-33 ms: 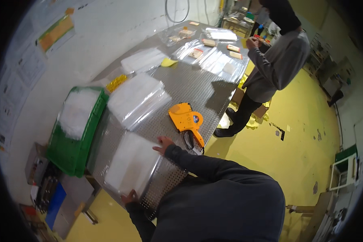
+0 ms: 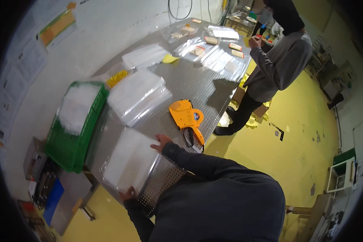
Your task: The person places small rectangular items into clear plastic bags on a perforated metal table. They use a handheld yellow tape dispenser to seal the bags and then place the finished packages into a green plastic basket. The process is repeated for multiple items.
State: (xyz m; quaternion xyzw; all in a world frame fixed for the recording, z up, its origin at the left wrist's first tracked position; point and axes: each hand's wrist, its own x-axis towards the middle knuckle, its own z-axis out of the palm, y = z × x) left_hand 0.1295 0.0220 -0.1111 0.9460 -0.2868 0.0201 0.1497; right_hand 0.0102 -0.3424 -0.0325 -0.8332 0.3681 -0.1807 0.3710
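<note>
Left of the labeler [image 2: 186, 114], we set our left hand [image 2: 127, 195] and right hand [image 2: 162, 142] at two corners of the bags [image 2: 130, 161], apparently keeping them square, though we cannot tell whether either grips.

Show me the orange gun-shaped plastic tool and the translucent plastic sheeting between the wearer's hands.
Orange gun-shaped plastic tool [image 2: 183, 114], head view: its body.
Translucent plastic sheeting [image 2: 131, 158], head view: middle of its upper surface.
</note>
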